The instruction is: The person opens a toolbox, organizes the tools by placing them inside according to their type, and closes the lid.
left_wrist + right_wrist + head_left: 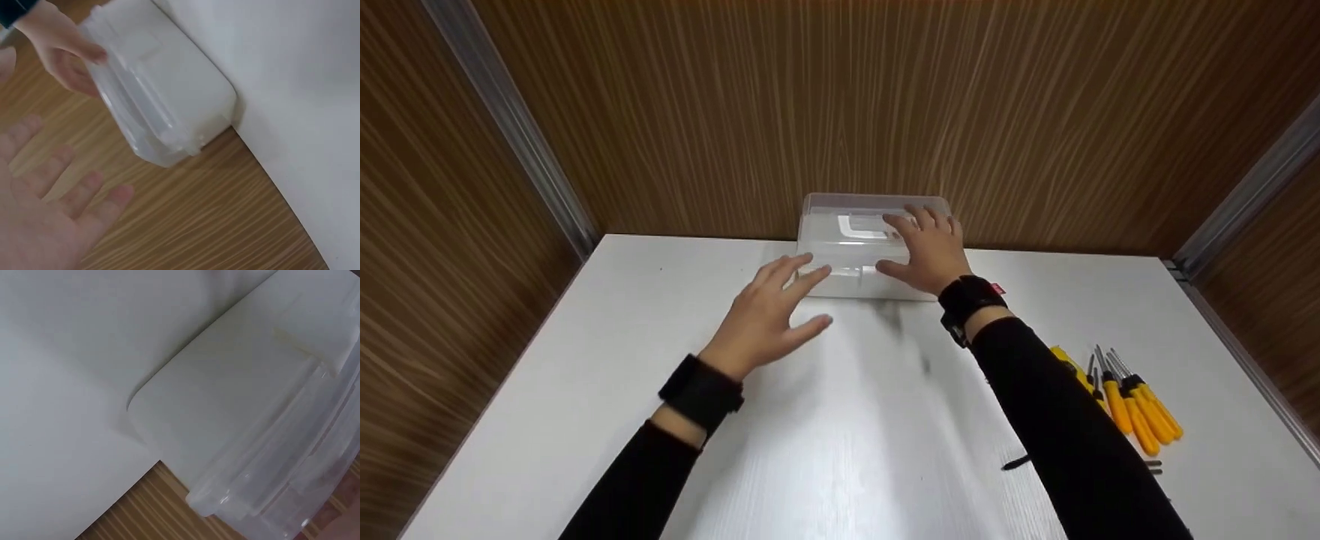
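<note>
The clear plastic box (870, 247) stood at the far edge of the white tabletop (840, 420), pushed up against the wood-grain back wall (885, 112), its lid on top and its short end showing in the left wrist view. Panelled wood walls closed in the tabletop on both sides, with metal strips running down the corners. Both arms reached forward in black sleeves, each wrist wearing a black band. The right hand (926, 251) lay flat on the lid of the box, fingers spread and straight, thumb against the near edge, pressing rather than gripping. The left hand (769, 315) hovered just short of the box's left near corner, fingers extended and relaxed, grasping nothing; whether its fingertips touched the plastic could not be told. Well apart from the box, near the right edge of the tabletop, a cluster of yellow-handled screwdrivers (1136, 405) lay side by side, tips pointing away.
</note>
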